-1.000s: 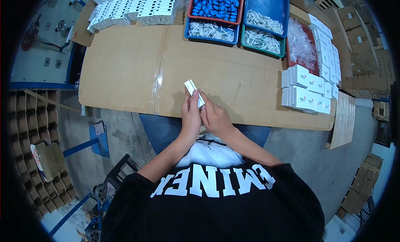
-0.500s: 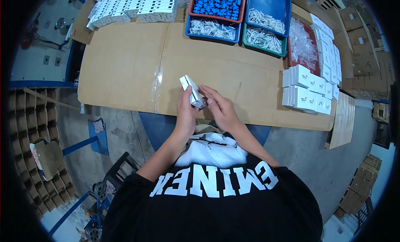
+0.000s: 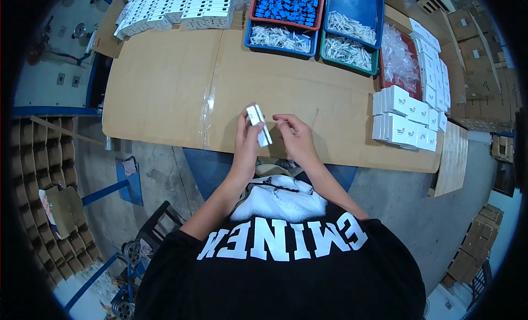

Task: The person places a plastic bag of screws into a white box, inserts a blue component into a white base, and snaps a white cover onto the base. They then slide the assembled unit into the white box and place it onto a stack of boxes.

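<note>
My left hand (image 3: 247,135) is closed around a small white box (image 3: 259,125), which stands tilted just above the cardboard-covered table near its front edge. A dark stripe runs along the side of the box that faces me. To the right of it, my right hand (image 3: 295,137) hovers apart from the box. Its fingers are loosely bent with a gap between them, and I see nothing held there. The far side of the box is hidden.
Stacked white boxes (image 3: 406,119) stand at the table's right, with more rows of white boxes (image 3: 206,12) at the back left. Trays hold blue pieces (image 3: 287,6), small white parts (image 3: 280,38) and clear plastic bags (image 3: 399,58). Cardboard (image 3: 159,94) covers the table.
My right hand has come away from the white box and moved slightly right. My left hand has turned the box, so its striped side now shows more.
</note>
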{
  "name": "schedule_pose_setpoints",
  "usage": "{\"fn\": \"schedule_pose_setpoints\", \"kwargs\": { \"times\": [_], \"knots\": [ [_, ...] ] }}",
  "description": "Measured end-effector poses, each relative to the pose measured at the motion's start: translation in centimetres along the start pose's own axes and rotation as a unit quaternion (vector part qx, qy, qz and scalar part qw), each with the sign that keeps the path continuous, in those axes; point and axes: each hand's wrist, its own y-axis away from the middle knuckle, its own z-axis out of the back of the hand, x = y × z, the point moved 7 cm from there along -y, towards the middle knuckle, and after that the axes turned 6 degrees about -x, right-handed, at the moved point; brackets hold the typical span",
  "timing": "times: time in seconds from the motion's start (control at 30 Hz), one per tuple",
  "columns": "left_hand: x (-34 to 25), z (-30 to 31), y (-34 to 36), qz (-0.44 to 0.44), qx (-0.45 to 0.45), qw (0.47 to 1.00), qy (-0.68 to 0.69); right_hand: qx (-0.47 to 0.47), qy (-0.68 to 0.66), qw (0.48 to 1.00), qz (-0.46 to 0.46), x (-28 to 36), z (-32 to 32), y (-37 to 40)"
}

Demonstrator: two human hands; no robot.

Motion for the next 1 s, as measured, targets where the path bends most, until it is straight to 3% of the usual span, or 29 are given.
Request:
{"fn": "schedule_pose_setpoints", "kwargs": {
  "times": [0.07,0.1,0.17,0.33,0.4,0.53,0.57,0.67,0.8,1.0],
  "knots": [
    [-2.2,-1.6,1.3,-0.085,0.063,0.992,-0.072,0.048,-0.16,0.971,-0.174,-2.7,-0.8,-0.2],
    [-2.0,-1.5,1.3,-0.085,0.064,0.992,-0.072,0.048,-0.16,0.97,-0.174,-1.5,-0.5,-0.2],
    [-3.2,-2.3,2.1,-0.262,0.104,0.936,-0.213,0.069,-0.199,0.938,-0.275,0.9,-0.3,0.6],
    [-3.5,-3.2,2.9,-0.288,0.144,0.918,-0.23,0.105,-0.217,0.949,-0.201,2.2,-0.9,0.6],
    [-4.8,-3.9,3.8,-0.382,0.163,0.855,-0.312,0.071,-0.172,0.975,-0.125,3.7,-0.7,0.7],
    [-5.0,-2.9,3.2,-0.428,0.112,0.854,-0.274,0.08,-0.207,0.972,-0.082,5.4,-2.2,2.0],
    [-4.7,-3.2,3.5,-0.43,0.111,0.853,-0.273,0.081,-0.206,0.972,-0.08,5.3,-2.8,2.5],
    [-4.0,-3.2,3.7,-0.419,-0.008,0.865,-0.278,0.053,-0.291,0.951,-0.092,4.2,-3.8,2.6],
    [-4.1,-3.1,3.5,-0.497,0.014,0.832,-0.247,0.016,-0.313,0.944,-0.101,5.7,-3.9,3.2],
    [-5.4,-2.8,3.1,-0.529,0.012,0.824,-0.2,0.02,-0.243,0.967,-0.078,5.8,-3.6,4.1]
  ]
}}
